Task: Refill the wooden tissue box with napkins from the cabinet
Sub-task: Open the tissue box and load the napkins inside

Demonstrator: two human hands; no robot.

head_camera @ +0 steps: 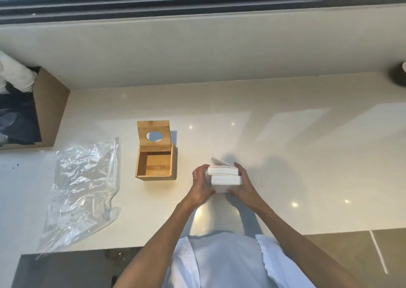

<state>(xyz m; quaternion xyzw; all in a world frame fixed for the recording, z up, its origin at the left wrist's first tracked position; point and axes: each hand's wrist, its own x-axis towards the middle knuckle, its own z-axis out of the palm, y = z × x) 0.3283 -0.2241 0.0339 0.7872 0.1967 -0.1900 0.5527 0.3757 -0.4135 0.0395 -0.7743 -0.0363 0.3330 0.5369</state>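
Note:
The wooden tissue box sits on the pale counter, empty, its lid with a round hole standing upright at the back. To its right a white stack of napkins is held just above the counter between both my hands. My left hand presses the stack's left side and my right hand grips its right side. One napkin's corner sticks up at the back of the stack.
A crumpled clear plastic wrapper lies left of the box. A cardboard box with rolled white items stands at the far left. A dark round object sits at the far right. The counter's front edge runs near my body.

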